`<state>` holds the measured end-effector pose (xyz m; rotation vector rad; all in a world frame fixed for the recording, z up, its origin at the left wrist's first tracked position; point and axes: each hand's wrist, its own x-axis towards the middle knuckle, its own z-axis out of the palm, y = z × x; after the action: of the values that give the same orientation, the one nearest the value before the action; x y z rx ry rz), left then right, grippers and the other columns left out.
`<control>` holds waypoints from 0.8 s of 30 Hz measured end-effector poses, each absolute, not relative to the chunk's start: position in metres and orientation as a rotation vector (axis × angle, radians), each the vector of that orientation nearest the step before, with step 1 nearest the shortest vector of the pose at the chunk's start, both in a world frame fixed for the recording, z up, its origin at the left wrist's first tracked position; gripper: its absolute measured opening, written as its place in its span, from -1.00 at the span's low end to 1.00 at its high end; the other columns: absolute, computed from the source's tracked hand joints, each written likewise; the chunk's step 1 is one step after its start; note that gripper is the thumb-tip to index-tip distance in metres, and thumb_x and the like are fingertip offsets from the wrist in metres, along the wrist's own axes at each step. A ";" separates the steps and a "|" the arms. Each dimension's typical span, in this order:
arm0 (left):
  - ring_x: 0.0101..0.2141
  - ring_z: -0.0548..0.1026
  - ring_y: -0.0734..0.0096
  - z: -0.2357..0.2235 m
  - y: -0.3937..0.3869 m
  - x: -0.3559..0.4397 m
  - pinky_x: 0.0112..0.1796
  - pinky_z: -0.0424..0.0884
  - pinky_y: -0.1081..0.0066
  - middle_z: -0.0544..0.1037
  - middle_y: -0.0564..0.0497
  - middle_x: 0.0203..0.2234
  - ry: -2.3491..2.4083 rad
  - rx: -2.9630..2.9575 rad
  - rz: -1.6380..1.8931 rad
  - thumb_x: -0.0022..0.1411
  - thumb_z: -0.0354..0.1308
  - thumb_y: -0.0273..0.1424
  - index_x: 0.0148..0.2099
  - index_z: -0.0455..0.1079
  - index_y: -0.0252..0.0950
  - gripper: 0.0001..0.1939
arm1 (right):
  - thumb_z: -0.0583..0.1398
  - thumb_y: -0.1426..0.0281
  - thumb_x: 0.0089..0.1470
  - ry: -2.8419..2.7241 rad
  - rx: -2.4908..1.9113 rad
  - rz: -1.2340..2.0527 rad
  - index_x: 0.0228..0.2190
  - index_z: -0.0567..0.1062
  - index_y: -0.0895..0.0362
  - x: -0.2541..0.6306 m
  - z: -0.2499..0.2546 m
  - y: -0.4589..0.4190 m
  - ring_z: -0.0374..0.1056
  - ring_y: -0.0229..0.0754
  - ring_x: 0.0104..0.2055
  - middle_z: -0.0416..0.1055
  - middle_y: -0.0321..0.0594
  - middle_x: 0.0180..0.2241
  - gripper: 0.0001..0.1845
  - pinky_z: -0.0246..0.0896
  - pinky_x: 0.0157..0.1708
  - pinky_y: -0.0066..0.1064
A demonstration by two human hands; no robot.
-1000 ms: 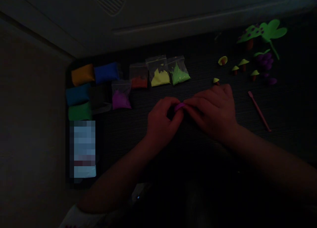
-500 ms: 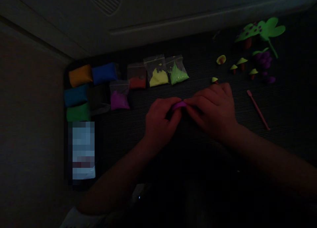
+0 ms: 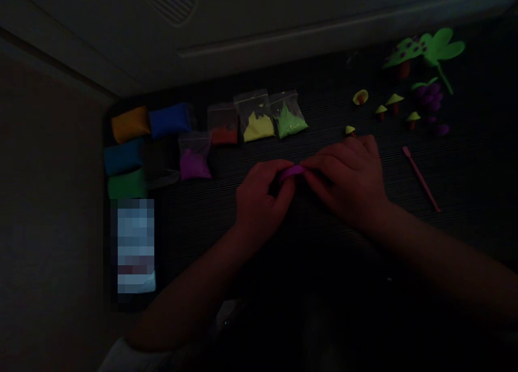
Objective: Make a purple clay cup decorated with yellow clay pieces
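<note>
A curved strip of purple modelling clay is held between my two hands above the dark tabletop. My left hand pinches its left part between thumb and fingers. At its right end, the fingertips of my right hand are closed on the clay. Just beyond the right hand's knuckles stands a small clay mushroom with a yellow cap, its stem partly hidden. To the right of that hand lies a pink modelling tool.
Zip bags of purple, red, yellow and green clay lie at the back, with more coloured packs on the left above a blurred screen. Back right are small mushrooms, a purple grape bunch and a green flower.
Almost nothing differs. Both hands keep their hold on the purple strip, and the whole view has shifted very slightly.
</note>
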<state>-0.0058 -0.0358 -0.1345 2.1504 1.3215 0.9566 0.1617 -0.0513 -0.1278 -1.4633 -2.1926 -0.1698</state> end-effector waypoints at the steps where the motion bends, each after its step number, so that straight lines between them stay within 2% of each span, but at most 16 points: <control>1: -0.33 0.45 0.49 -0.134 -0.036 -0.006 -0.24 0.36 0.47 0.52 0.09 -0.35 1.321 2.150 0.960 0.13 0.09 -0.47 -0.21 0.37 -0.24 -0.85 | 0.05 0.24 0.12 -2.184 -1.467 -0.164 -0.30 0.46 0.07 0.162 -0.128 -0.051 0.21 -0.15 -0.31 0.43 -0.25 -0.36 -0.75 -0.10 -0.27 -0.25; 10: -0.35 0.45 0.46 -0.134 -0.036 -0.005 -0.27 0.37 0.44 0.51 0.09 -0.37 1.357 2.123 0.946 0.12 0.08 -0.47 -0.22 0.37 -0.22 -0.86 | 0.04 0.28 0.13 -2.210 -1.478 -0.141 -0.33 0.46 0.07 0.162 -0.127 -0.053 0.20 -0.16 -0.32 0.42 -0.26 -0.39 -0.78 -0.11 -0.27 -0.25; 16: -0.34 0.45 0.49 -0.134 -0.036 -0.005 -0.28 0.36 0.48 0.50 0.10 -0.36 1.362 2.081 0.982 0.13 0.09 -0.46 -0.21 0.36 -0.23 -0.86 | 0.05 0.22 0.12 -2.173 -1.507 -0.140 -0.29 0.45 0.09 0.162 -0.127 -0.052 0.21 -0.15 -0.31 0.43 -0.23 -0.35 -0.74 -0.10 -0.27 -0.25; 24: -0.36 0.44 0.52 -0.134 -0.036 -0.004 -0.29 0.35 0.51 0.50 0.10 -0.38 1.353 2.058 0.980 0.12 0.11 -0.47 -0.23 0.36 -0.24 -0.87 | 0.05 0.26 0.12 -2.173 -1.529 -0.148 -0.39 0.44 0.10 0.160 -0.126 -0.051 0.22 -0.15 -0.33 0.42 -0.25 -0.41 -0.77 -0.09 -0.28 -0.26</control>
<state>-0.0042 -0.0358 -0.1337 2.0577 1.3526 0.9803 0.1599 -0.0514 -0.1264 -1.5289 -2.1734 -0.1480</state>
